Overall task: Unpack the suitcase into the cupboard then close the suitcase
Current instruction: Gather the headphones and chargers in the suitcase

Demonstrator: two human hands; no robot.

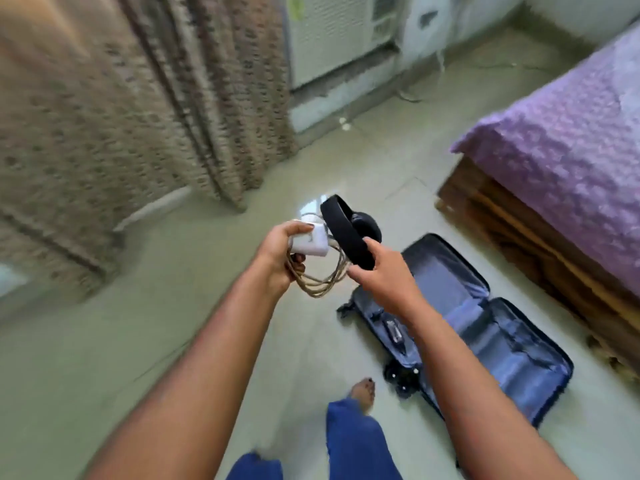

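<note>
The left hand [280, 254] is closed around a white charger [311, 241], its coiled cable [323, 282] dangling below the fingers. The right hand [381, 268] pinches the band of black headphones [349, 230]. Beneath the right forearm, the suitcase [491, 327] lies open on the floor [173, 306].

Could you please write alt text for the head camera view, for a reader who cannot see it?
A standing person's left hand holds a white charger with a looped cable, while the right hand holds black headphones. Below, an open suitcase lies on the floor beside a purple-covered bed; it looks nearly empty. A patterned curtain hangs at left.
</note>
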